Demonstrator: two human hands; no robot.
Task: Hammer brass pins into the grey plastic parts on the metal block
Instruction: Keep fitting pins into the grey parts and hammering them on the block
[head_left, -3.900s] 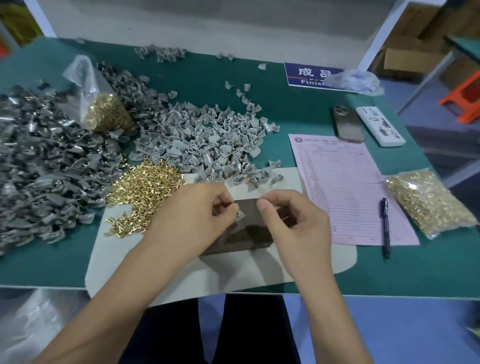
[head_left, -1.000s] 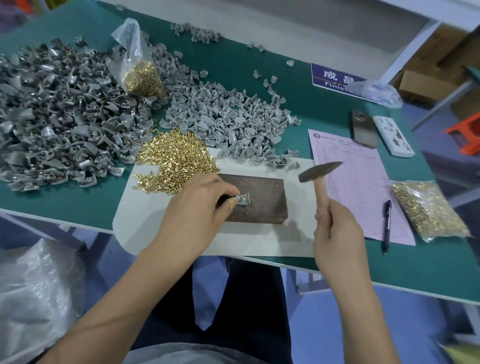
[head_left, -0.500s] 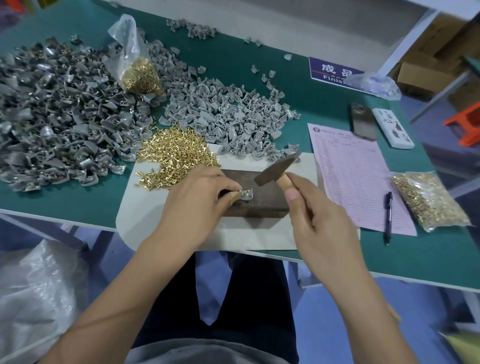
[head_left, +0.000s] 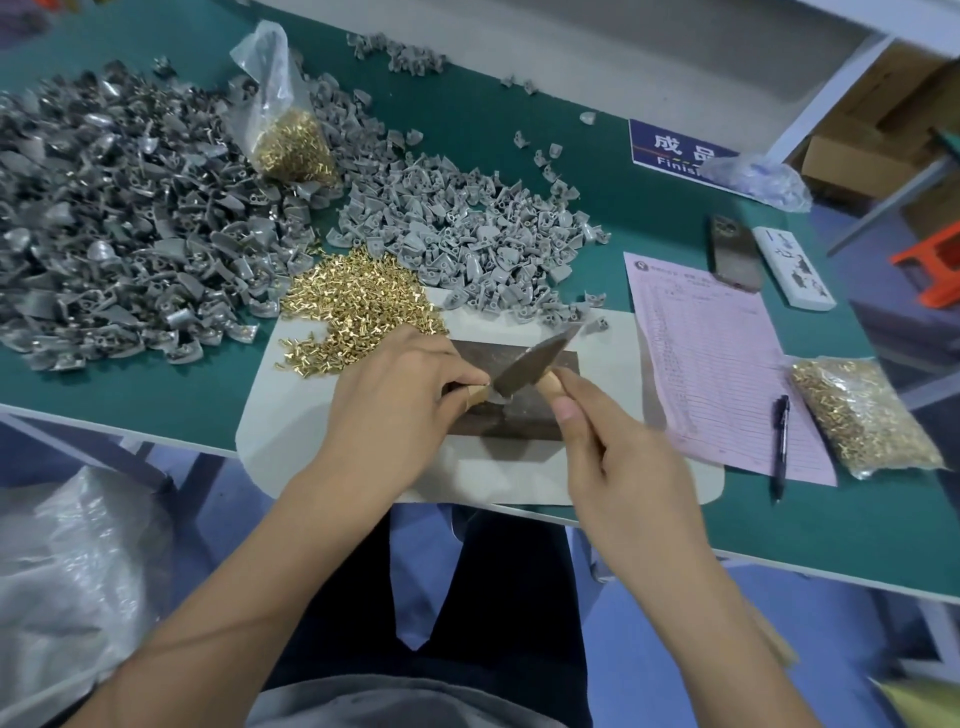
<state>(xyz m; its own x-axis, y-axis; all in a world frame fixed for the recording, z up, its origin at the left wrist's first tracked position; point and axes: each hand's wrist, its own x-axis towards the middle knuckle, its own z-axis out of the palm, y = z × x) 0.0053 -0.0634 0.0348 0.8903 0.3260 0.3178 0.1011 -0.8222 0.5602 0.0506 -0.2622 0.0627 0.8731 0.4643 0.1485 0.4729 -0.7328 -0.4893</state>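
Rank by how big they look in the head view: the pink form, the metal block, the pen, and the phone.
1. Pink form, clearly the largest.
2. Metal block, though hands and hammer cover part of it.
3 and 4. Phone and pen: the pen looks longer but thinner and lies nearer the camera, so I won't rank them.

Two hands work at a table: a left hand (head_left: 395, 400) and a right hand (head_left: 618, 452). There is one hammer (head_left: 530, 364) and one metal block (head_left: 524, 410). Two bags of brass pins (head_left: 291, 140) (head_left: 862, 415) and one loose heap of pins (head_left: 358, 306). Two big heaps of grey parts (head_left: 114, 228) (head_left: 467, 239), too many to count. One pink sheet (head_left: 717, 353), one pen (head_left: 780, 447), one phone (head_left: 735, 252).
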